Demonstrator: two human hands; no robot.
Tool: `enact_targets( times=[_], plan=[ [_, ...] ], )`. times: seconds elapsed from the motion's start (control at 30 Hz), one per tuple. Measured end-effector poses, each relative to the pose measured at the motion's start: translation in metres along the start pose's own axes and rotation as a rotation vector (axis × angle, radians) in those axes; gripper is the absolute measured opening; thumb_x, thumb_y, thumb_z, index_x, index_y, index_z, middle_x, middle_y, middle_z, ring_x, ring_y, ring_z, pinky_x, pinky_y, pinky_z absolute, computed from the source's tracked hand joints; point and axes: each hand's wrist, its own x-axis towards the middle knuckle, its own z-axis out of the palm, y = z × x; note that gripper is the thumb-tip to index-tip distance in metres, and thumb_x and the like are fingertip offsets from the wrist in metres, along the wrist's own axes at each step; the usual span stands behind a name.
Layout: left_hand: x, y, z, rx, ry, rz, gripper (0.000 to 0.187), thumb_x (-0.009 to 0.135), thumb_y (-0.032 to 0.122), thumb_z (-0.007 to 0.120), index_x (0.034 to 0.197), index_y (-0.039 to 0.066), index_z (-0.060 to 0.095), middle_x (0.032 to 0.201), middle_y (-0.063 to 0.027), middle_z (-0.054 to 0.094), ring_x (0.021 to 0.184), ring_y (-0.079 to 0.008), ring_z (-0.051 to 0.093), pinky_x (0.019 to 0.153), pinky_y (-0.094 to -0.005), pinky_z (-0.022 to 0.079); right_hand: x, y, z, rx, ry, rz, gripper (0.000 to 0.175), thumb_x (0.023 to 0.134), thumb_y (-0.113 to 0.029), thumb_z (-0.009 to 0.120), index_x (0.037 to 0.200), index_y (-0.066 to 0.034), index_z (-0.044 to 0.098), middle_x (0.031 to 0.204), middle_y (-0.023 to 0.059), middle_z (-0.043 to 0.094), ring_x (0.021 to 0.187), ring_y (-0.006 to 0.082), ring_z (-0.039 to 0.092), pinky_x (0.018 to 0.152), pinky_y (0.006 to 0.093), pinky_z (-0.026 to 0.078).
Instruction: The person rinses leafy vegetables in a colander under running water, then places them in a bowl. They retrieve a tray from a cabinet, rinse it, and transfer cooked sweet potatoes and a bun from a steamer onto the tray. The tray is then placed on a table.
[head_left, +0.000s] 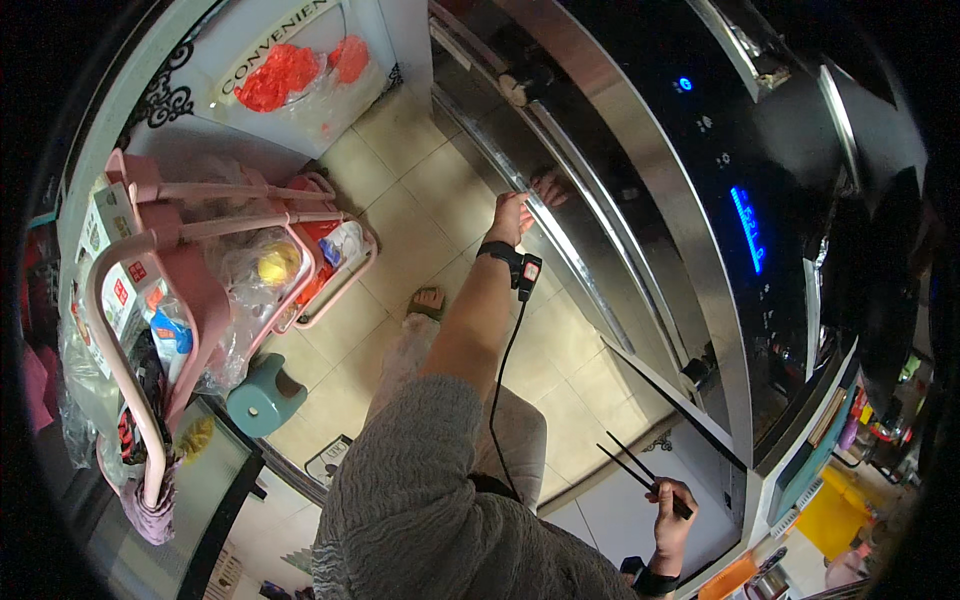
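Observation:
My left hand (513, 217) reaches forward, its fingers curled at the long metal handle (559, 247) on the dark glass front (487, 112) of a built-in kitchen appliance. The fingertips are partly hidden, and the glass reflects the hand. A black device with a cable (529, 276) is strapped to that wrist. At the lower right, my right hand (671, 514) holds a pair of black chopsticks (630, 466), with the tips apart and pointing up and left. Above the front, a black control panel (705, 142) shows lit blue symbols.
A pink rolling cart (199, 300) stands at left, loaded with bags and boxes. Near it on the tiled floor (420, 195) is a teal stool (266, 397). Red and clear plastic bags (281, 79) hang at a white cabinet. An orange tray (727, 577) lies at lower right.

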Motion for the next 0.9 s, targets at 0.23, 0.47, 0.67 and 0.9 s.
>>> enact_targets(
  times=[0.23,0.47,0.67,0.9],
  plan=[
    [0.036,-0.001,-0.005,-0.119,-0.176,-0.062,0.044,0.077,0.031,0.061,0.114,0.022,0.039,0.106,-0.0031,0.048,0.101,-0.0209,0.046,0.084,-0.0409,0.036,-0.006,-0.01,0.011,-0.094,-0.002,0.015,0.028,0.088,-0.022,0.057,0.085,0.0059,0.06,0.08,0.0109,0.06,0.063,0.0159,0.059,0.06,0.0279,0.051],
    [0.016,-0.023,-0.038,0.149,-0.034,0.303,0.06,0.068,0.038,0.076,0.108,0.013,0.039,0.089,-0.003,0.05,0.079,-0.0145,0.045,0.072,-0.0352,0.038,-0.005,-0.024,0.018,-0.134,-0.069,0.029,0.029,0.088,-0.023,0.058,0.085,0.0054,0.061,0.077,0.0094,0.061,0.064,0.0144,0.059,0.061,0.0272,0.05],
    [-0.002,-0.019,-0.095,0.236,0.059,0.131,0.047,0.073,0.022,0.071,0.108,0.011,0.041,0.088,-0.0021,0.051,0.077,-0.0147,0.047,0.068,-0.0326,0.039,0.012,-0.036,0.027,-0.114,-0.115,0.002,0.033,0.086,-0.03,0.06,0.084,0.0032,0.062,0.071,0.0055,0.058,0.062,0.013,0.058,0.06,0.0248,0.047],
    [0.004,-0.035,-0.129,0.251,-0.006,0.089,0.043,0.072,0.02,0.069,0.105,0.01,0.043,0.081,0.0003,0.047,0.074,-0.0144,0.045,0.067,-0.0327,0.038,0.029,-0.038,0.03,-0.091,-0.185,-0.017,0.028,0.086,-0.022,0.06,0.084,0.0058,0.062,0.081,0.0097,0.06,0.068,0.015,0.06,0.062,0.0283,0.052]
  ],
)
